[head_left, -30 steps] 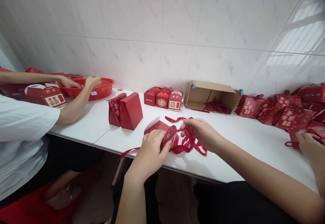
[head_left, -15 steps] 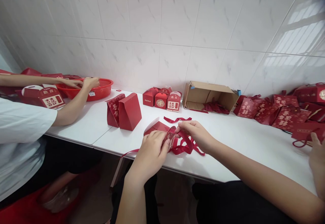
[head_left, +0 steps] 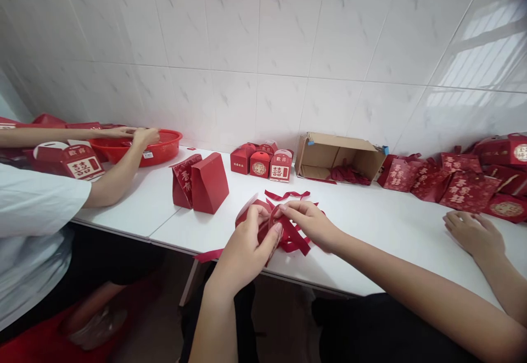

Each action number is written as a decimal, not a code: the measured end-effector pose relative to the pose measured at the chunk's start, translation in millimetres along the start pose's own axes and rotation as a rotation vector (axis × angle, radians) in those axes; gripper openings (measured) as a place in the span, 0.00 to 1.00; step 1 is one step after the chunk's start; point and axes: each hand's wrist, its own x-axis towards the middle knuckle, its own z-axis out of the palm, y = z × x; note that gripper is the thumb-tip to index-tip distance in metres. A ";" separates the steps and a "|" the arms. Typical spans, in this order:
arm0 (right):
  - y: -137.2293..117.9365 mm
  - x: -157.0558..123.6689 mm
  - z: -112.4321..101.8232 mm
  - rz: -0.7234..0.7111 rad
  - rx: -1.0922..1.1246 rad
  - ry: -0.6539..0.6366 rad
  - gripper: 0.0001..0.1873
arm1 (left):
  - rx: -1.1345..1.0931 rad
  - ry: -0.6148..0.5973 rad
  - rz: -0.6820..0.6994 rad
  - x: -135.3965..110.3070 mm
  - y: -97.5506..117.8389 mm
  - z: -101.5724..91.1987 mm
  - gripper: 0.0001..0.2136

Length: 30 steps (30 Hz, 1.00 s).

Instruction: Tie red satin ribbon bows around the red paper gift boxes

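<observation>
My left hand [head_left: 242, 247] is closed around a red paper gift box [head_left: 264, 231], thumb on its near face and fingers over the top. Close beside it, my right hand [head_left: 310, 223] pinches a dark red ribbon [head_left: 300, 241] at the upper edge of the box, where its fingertips nearly meet my left fingers. The ribbon hangs down in front. More ribbon lies loosely on the table under and behind my hands, and one end sticks out left of my left wrist. My fingers hide much of the box.
Two tall red boxes [head_left: 209, 182] stand to the left on the white table [head_left: 341, 204]. Several small red boxes [head_left: 260, 164] and a cardboard carton [head_left: 321, 157] with ribbons are by the wall. A co-worker reaches into a red basket [head_left: 167, 146]; another person's hand [head_left: 473, 234] rests at right.
The box has tilted in my left hand, and my right fingers have drawn the ribbon across its top edge. At right, the other person's hand has let go of a red bag and lies on the table.
</observation>
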 end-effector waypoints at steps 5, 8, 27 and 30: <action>-0.2 0.3 0.0 -0.041 -0.081 -0.015 0.17 | -0.166 0.019 0.001 8.3 -4.0 6.0 0.15; 0.9 0.0 2.1 -0.091 -0.080 -0.007 0.14 | -0.194 0.025 -0.004 9.5 -6.6 9.4 0.17; -19.0 -13.0 -4.7 -0.392 -0.128 0.120 0.11 | 0.115 0.310 0.314 3.1 -3.0 1.8 0.20; -30.6 -24.9 -6.5 -0.473 -0.090 0.146 0.10 | 0.234 0.483 0.155 14.3 -21.0 0.3 0.17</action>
